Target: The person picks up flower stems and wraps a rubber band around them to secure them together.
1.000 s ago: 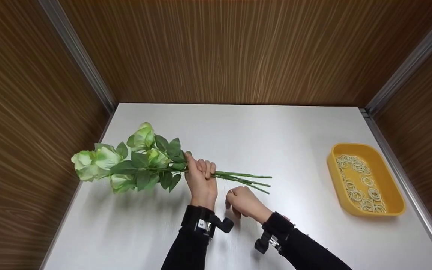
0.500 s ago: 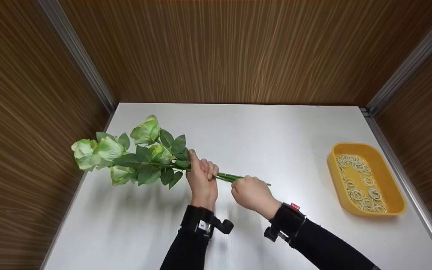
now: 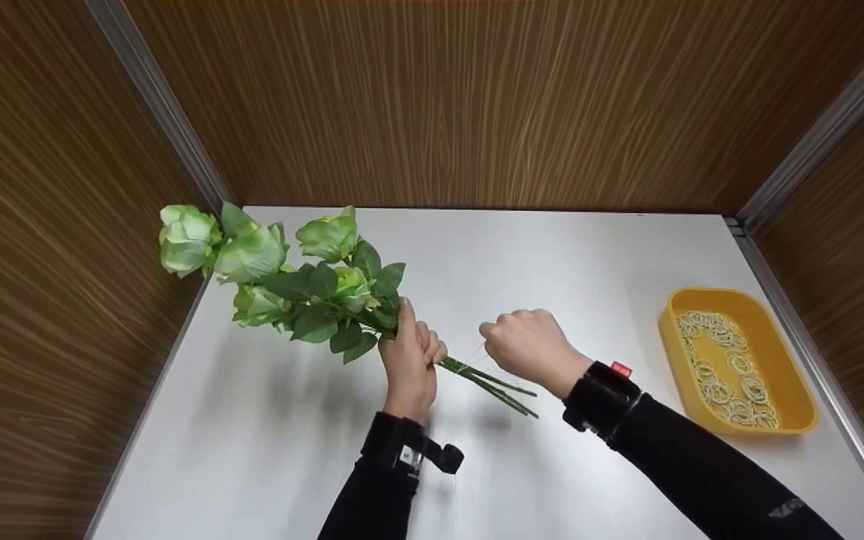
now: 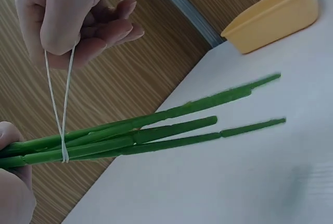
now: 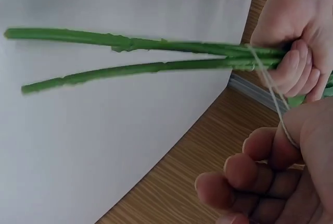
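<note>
A bunch of pale green roses (image 3: 252,255) tilts up to the left above the table. My left hand (image 3: 411,367) grips its stems just below the leaves. The bare stem ends (image 4: 177,112) fan out past that hand. A thin whitish rubber band (image 4: 64,125) loops round the stems close to the left hand. Its other end is pulled taut by my right hand (image 3: 533,346), which pinches it between thumb and curled index finger, apart from the stems. In the right wrist view the rubber band (image 5: 270,81) stretches from stems to fingers (image 5: 244,172).
A yellow tray (image 3: 796,375) stands at the table's right side, with several rubber bands (image 3: 717,390) in it. Wood-grain panels (image 3: 432,105) enclose the white table (image 3: 274,465) at the back and on both sides.
The roses have swung upward and the stem ends have dipped. My right hand went from below the stems to around them, then away up and right, drawing the rubber band out taut.
</note>
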Tool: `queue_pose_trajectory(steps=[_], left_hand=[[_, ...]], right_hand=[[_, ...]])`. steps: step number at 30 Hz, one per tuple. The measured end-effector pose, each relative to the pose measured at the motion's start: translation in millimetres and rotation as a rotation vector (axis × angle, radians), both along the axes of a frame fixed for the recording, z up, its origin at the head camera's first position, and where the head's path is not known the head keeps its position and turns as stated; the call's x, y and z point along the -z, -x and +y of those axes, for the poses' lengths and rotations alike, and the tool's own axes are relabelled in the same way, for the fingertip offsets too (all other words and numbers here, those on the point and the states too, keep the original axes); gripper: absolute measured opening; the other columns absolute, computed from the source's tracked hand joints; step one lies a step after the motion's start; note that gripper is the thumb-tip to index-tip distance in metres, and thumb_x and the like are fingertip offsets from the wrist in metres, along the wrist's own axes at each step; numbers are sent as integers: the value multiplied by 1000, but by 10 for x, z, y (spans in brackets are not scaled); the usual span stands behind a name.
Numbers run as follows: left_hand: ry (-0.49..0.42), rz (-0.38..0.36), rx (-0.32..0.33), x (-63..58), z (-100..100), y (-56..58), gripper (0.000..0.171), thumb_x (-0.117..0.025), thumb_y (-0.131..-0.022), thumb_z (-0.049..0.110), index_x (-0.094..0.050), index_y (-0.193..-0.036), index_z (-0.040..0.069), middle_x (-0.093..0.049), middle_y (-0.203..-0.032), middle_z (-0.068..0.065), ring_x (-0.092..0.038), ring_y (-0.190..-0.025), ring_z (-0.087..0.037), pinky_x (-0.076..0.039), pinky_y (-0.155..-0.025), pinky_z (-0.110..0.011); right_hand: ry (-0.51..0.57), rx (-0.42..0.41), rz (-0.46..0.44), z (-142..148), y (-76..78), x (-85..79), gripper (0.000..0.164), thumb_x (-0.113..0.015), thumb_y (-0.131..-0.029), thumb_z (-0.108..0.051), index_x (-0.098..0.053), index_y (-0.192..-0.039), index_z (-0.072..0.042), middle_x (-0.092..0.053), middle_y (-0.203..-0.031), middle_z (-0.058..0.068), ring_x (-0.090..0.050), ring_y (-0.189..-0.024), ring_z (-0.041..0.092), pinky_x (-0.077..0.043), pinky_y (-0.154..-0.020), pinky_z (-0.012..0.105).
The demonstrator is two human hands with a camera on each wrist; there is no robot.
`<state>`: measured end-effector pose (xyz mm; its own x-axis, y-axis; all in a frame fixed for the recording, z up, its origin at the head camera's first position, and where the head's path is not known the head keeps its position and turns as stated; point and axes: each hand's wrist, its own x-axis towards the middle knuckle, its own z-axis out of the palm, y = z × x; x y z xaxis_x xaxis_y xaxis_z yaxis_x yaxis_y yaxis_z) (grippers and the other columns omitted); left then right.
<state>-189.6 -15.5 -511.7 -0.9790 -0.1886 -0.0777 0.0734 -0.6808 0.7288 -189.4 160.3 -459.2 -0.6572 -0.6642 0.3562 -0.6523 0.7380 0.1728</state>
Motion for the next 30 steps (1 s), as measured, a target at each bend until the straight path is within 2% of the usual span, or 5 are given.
queue_pose_trajectory(steps=[7, 16, 21, 25, 30], left_hand=[[9, -58, 88, 47, -50, -40, 60, -57, -105, 45, -32, -58, 16, -25, -47, 7, -25, -40, -5, -28, -43, -20], [17, -3, 163, -57, -73, -36, 58, -55, -107, 41, -32, -59, 16, -26, -46, 8, -26, -38, -3, -26, -42, -19], [4, 4, 200, -103, -97, -36, 56, -56, -107, 40, -33, -60, 18, -27, -45, 8, -26, -37, -3, -26, -41, -18], [-35, 2, 240, -148, -128, -54, 58, -55, -107, 39, -32, -58, 18, -27, -45, 8, -26, -36, -2, -24, -40, -17], [-107, 22, 303, -222, -151, -62, 58, -54, -107, 39, -31, -57, 19, -27, -45, 9, -27, -35, -1, -23, -40, -16]], right_hand=[[-8, -66, 65, 119, 140, -43, 35, -66, -79, 1, -38, -65, -14, -37, -51, -3, -21, -49, 8, -30, -35, 28], [24, -94, 28, 267, 350, -89, 30, -64, -80, 0, -39, -70, -13, -22, -56, -9, -19, -52, 8, -25, -38, 27], [38, -101, 19, 313, 463, -45, 23, -63, -86, -5, -46, -72, -11, -30, -52, -8, -23, -50, 8, -34, -36, 31], [35, -79, -65, 338, 522, 26, 21, -60, -90, -8, -51, -72, -12, -39, -52, -7, -28, -50, 9, -39, -38, 34], [52, -20, -269, 349, 553, 105, 33, -53, -98, -14, -40, -68, -15, -27, -57, -10, -26, -53, 10, -28, -43, 30]])
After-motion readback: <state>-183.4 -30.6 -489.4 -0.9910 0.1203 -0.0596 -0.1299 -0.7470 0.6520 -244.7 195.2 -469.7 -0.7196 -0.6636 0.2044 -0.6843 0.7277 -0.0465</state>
